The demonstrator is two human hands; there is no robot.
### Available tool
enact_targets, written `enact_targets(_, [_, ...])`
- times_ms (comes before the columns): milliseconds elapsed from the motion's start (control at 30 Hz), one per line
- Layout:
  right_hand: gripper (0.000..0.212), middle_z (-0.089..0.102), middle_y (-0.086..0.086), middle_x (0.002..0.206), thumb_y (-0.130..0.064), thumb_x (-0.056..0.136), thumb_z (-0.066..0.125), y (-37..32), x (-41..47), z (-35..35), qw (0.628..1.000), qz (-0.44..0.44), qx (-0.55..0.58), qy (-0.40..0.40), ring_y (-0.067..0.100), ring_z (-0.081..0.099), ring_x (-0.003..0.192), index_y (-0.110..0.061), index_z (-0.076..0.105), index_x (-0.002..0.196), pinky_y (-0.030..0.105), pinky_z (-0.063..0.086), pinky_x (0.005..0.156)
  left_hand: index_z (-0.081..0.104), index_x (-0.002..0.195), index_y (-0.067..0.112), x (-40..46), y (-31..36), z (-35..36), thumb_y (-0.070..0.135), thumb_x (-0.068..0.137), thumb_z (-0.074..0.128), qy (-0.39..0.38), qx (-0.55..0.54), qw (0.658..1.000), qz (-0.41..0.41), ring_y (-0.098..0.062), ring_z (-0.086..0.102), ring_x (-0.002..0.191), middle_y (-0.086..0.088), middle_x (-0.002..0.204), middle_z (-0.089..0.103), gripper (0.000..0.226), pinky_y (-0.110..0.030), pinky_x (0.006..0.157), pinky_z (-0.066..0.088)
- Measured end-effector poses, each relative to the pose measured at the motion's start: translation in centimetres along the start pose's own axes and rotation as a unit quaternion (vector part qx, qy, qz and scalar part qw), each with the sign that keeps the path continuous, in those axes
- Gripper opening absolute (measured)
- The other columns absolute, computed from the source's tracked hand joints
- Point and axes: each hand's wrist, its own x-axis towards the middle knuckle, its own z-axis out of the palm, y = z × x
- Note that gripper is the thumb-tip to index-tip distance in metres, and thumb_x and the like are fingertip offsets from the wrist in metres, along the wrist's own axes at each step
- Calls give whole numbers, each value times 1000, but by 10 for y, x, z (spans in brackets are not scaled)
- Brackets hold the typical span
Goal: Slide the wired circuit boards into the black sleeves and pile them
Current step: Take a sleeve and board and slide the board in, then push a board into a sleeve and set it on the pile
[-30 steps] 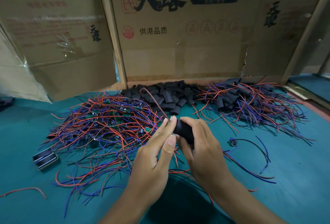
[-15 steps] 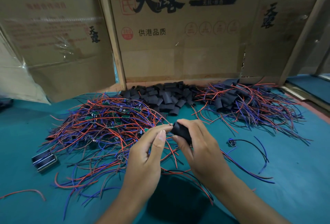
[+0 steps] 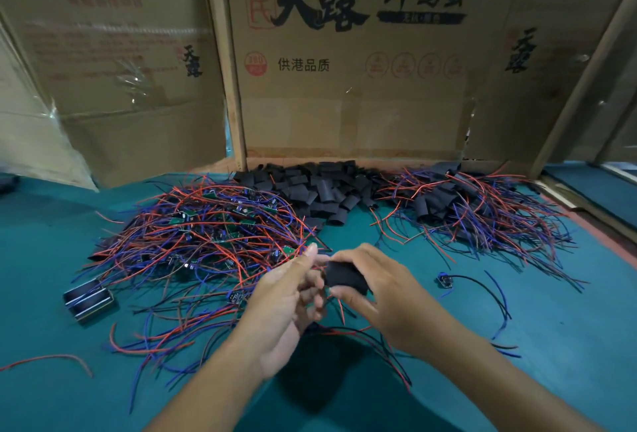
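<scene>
My right hand (image 3: 382, 290) grips a black sleeve (image 3: 344, 278) between thumb and fingers, just above the green table. My left hand (image 3: 289, 297) meets the sleeve's left end, its fingers curled around the wired board there; the board itself is hidden. Red and blue wires hang below both hands. A heap of bare wired circuit boards (image 3: 206, 235) lies to the left. Empty black sleeves (image 3: 320, 190) are piled at the back centre. Sleeved boards with their wires (image 3: 472, 211) form a pile at the back right.
Cardboard box walls (image 3: 344, 70) close off the back. A small metal-edged block (image 3: 89, 297) sits at the left. One loose part with black and blue wires (image 3: 444, 281) lies right of my hands. A stray red wire (image 3: 51, 361) lies near the front left.
Both hands have sunk slightly toward the table. My right hand has turned the sleeve so it lies flatter, and my left hand's fingers have curled in under its left end.
</scene>
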Motion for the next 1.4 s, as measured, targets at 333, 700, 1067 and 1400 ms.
enact_targets(333, [18, 67, -9, 96, -16, 91, 68, -5, 10, -11, 986, 74, 147, -12, 1, 59, 79, -25, 64, 106, 17, 45, 74, 57, 81, 8, 3, 0, -1, 13, 87, 67, 40, -47, 997, 51, -12, 53, 48, -6, 65, 61, 13, -18, 46, 46])
enact_targets(700, [8, 70, 6, 91, -12, 88, 72, 102, 78, -91, 931, 293, 195, 97, 7, 63, 65, -13, 65, 92, 16, 47, 56, 59, 73, 19, 14, -2, -27, 27, 100, 57, 77, 390, 877, 269, -6, 43, 49, 7, 58, 53, 27, -18, 50, 34])
enact_targets(1067, [20, 68, 16, 107, -26, 92, 55, 162, 149, -78, 931, 245, -264, 63, 33, 62, 97, -13, 62, 104, 39, 52, 82, 63, 76, 19, 20, 7, -43, 26, 97, 53, 147, 673, 549, 473, -11, 49, 42, 9, 52, 51, 24, -29, 33, 35])
enact_targets(1400, [75, 54, 17, 126, -60, 82, 67, 143, 173, 35, 924, 269, -151, -226, 33, 54, 106, -5, 43, 128, 36, 43, 76, 64, 78, 16, 21, 25, -62, 24, 97, 53, 219, 674, 524, 473, -16, 51, 41, 7, 53, 53, 23, -26, 36, 30])
